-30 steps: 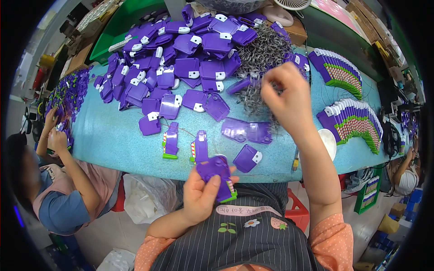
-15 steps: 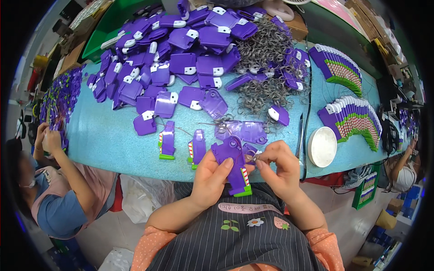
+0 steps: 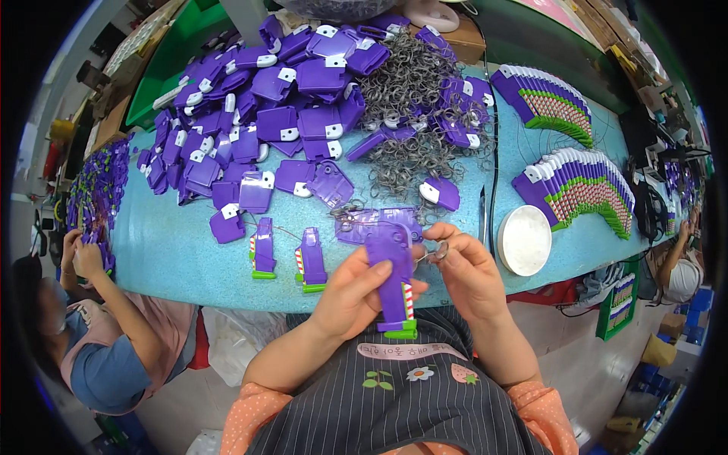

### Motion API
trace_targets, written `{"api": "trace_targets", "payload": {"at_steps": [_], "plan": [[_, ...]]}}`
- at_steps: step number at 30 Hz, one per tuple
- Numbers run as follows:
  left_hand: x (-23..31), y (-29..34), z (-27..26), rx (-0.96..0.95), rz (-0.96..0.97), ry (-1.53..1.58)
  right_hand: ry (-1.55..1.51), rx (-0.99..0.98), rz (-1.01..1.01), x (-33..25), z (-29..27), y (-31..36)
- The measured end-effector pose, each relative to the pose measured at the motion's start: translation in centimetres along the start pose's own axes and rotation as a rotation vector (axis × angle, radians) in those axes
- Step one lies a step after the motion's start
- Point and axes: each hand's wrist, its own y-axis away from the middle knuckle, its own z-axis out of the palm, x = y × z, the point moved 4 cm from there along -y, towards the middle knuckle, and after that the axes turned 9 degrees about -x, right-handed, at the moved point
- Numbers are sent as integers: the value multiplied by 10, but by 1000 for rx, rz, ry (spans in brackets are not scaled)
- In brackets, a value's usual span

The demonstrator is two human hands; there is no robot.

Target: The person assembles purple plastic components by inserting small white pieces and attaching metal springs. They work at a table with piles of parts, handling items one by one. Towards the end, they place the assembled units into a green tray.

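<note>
Watching remotely, I see the left hand (image 3: pixel 349 294) pinching a bodyward-pointing purple piece (image 3: pixel 393 294), right hand (image 3: pixel 476 279) pinching grey wire (image 3: pixel 439 254) rightward of it.

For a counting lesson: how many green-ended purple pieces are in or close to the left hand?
3: the held piece in the left hand; a nearer piece and a farther piece left of it on the table.

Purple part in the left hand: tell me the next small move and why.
Probably ease the grey wire toward the purple part, because the right hand pinches that wire close beside it while the left hand grips the part.
</note>
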Motion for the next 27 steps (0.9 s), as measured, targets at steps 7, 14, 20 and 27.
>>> {"api": "trace_targets", "payload": {"at_steps": [7, 14, 20, 27], "plan": [[-13, -8, -2, 44, 77, -97, 15, 17, 13, 5, 7, 9], [-11, -15, 6, 211, 303, -531, 488, 163, -109, -34, 15, 27], [9, -1, 3, 200, 349, -634, 1740, 539, -265, -121, -29, 62], [0, 24, 29, -45, -51, -311, 1702, 493, -177, -110, -52, 59]]}}
